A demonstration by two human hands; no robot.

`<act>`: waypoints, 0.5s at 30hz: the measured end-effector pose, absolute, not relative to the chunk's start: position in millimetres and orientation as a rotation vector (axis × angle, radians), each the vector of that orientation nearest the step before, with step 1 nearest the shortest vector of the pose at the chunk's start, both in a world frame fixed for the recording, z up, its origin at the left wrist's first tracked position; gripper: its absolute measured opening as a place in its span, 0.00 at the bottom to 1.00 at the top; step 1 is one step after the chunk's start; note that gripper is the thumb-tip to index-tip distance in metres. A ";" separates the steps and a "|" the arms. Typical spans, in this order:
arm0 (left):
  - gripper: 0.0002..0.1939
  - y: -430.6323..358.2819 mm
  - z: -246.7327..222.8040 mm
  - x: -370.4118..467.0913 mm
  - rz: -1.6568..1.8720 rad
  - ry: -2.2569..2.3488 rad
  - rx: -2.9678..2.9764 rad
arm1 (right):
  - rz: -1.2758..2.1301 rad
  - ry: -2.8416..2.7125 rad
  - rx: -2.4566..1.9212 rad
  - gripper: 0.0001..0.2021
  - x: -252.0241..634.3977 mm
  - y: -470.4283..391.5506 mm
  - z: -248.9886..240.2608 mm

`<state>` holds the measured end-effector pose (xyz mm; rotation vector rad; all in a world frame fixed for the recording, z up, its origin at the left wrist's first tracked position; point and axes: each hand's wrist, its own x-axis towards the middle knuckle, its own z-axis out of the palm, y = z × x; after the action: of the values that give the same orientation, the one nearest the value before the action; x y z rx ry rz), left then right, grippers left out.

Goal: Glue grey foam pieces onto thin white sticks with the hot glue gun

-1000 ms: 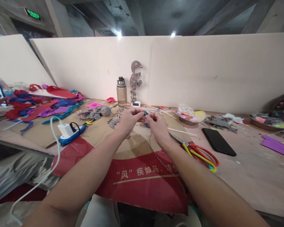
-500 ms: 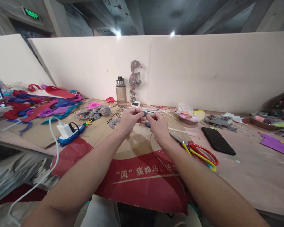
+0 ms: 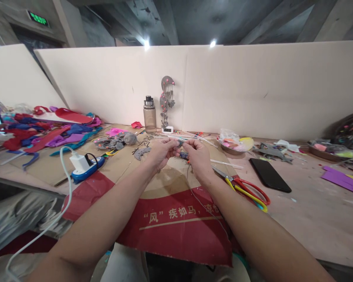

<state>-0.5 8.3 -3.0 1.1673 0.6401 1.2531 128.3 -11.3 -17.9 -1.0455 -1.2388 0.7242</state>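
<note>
Because the small grey piece [image 3: 181, 143] looks light and soft, hold it gently by opposite edges, where your left hand [image 3: 162, 152] and right hand [image 3: 199, 156] pinch it.

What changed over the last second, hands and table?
Small change: the left hand seems to have turned slightly, showing more palm and looser lower fingers. Nothing visibly taken up or let go: its fingertips and those of the right hand still meet at the small grey piece. The slight overall shift looks like camera motion. Scissors, phone and bottle stayed put.
</note>
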 end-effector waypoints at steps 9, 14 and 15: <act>0.12 5.6 -3.2 -2.1 1.203 0.734 1.422 | 0.621 -1.320 -1.181 0.07 137.4 -17.2 -11.1; 0.10 4.5 -2.2 -3.8 1.210 0.871 1.627 | 0.526 -1.411 -1.225 0.07 139.5 -16.2 -14.0; 0.09 4.9 -2.3 -4.3 1.213 0.895 1.657 | 0.520 -1.425 -1.225 0.07 139.5 -16.2 -14.3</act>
<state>-4.3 4.9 -2.3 1.6567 0.8949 1.2130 139.5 -16.2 -14.3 -1.2253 -1.4246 0.5195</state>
